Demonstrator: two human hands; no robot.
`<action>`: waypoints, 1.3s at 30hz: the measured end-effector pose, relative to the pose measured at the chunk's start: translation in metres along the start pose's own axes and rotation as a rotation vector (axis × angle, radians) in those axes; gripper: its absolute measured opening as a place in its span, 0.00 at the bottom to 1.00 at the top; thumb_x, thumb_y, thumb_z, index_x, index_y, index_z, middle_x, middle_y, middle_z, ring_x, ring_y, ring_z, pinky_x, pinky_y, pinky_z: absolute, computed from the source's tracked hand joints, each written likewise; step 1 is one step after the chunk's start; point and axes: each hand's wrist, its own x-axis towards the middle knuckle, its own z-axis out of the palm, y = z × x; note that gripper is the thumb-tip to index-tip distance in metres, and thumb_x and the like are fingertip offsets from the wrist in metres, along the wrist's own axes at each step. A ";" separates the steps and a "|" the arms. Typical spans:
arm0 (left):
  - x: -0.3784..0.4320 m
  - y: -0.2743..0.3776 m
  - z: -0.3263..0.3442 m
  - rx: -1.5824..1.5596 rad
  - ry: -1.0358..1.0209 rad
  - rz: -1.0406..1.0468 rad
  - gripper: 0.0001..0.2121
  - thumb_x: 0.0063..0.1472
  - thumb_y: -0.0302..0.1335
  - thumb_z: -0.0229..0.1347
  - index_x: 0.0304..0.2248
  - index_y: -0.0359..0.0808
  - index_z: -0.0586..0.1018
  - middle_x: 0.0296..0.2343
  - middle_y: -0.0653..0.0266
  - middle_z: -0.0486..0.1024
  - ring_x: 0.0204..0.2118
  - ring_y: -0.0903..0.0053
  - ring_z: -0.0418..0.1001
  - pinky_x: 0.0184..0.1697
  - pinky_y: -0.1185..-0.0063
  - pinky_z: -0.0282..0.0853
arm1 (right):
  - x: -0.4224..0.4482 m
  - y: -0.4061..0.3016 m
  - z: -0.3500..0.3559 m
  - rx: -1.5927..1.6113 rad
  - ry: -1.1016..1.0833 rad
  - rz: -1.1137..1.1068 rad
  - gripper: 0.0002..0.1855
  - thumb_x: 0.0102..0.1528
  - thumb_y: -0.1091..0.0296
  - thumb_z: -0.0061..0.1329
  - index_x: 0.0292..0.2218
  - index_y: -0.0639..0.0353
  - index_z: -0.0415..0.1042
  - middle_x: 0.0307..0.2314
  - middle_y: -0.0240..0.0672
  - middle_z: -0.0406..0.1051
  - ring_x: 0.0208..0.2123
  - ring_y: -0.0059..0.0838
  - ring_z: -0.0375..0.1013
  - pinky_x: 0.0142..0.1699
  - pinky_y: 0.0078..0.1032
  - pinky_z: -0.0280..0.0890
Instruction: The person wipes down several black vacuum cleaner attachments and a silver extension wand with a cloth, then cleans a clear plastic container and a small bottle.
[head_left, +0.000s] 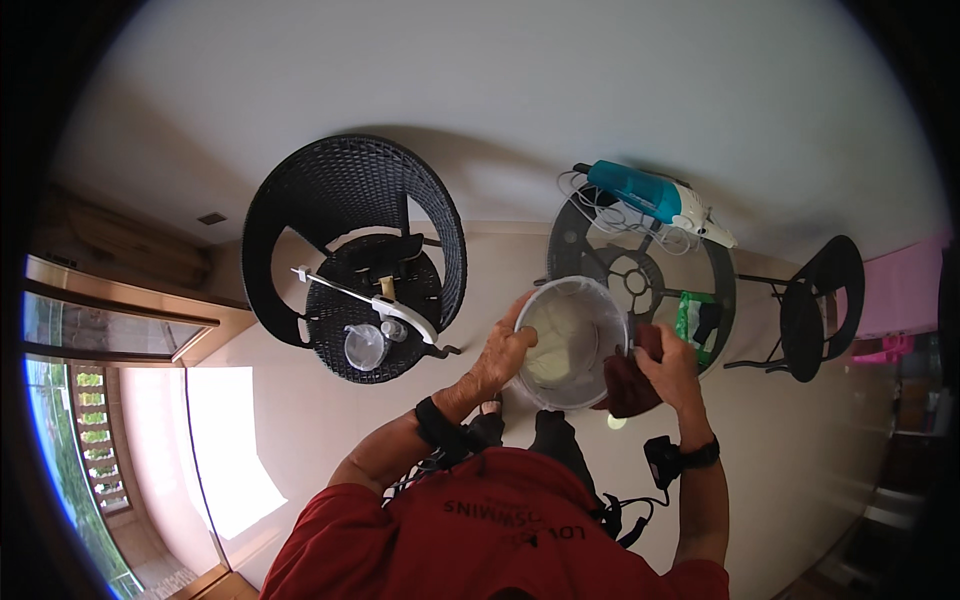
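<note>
A translucent plastic bucket (574, 343) is held up in front of me, its open top facing the camera. Pale, whitish shapes show at its bottom, too unclear to name. My left hand (504, 351) grips the bucket's left rim, thumb over the edge. At the opposite side, my right hand (670, 367) holds a dark red cloth (628, 386) that hangs against the rim and outer wall. Whether the right fingers also grip the bucket is hidden by the cloth.
A black wicker armchair (352, 180) holds a white-handled tool (401, 313) and a clear plastic cup (365, 347). On a round glass-topped table (724, 277) lie a teal handheld vacuum cleaner (637, 191), its coiled cord (600, 214) and a green packet (697, 330). A black chair (806, 330) stands right.
</note>
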 end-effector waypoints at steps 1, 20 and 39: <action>0.000 0.000 -0.001 0.002 0.001 -0.001 0.28 0.43 0.24 0.40 0.49 0.36 0.59 0.38 0.53 0.67 0.40 0.67 0.64 0.46 0.78 0.57 | -0.003 -0.001 -0.004 -0.030 -0.004 0.091 0.17 0.42 0.68 0.50 0.35 0.63 0.63 0.25 0.46 0.66 0.29 0.43 0.68 0.30 0.30 0.62; 0.008 -0.031 0.006 0.298 -0.044 0.179 0.27 0.44 0.26 0.41 0.49 0.41 0.59 0.32 0.45 0.69 0.34 0.59 0.67 0.40 0.73 0.60 | -0.027 -0.027 0.025 -0.510 -0.125 -0.294 0.27 0.31 0.77 0.54 0.37 0.50 0.67 0.35 0.36 0.58 0.33 0.43 0.61 0.32 0.33 0.63; 0.012 -0.006 0.007 0.140 0.010 0.191 0.28 0.43 0.25 0.41 0.49 0.37 0.60 0.38 0.51 0.67 0.41 0.66 0.64 0.45 0.78 0.57 | -0.034 -0.054 0.008 -0.347 -0.258 -0.131 0.23 0.34 0.72 0.55 0.33 0.57 0.60 0.37 0.47 0.58 0.33 0.48 0.66 0.36 0.34 0.64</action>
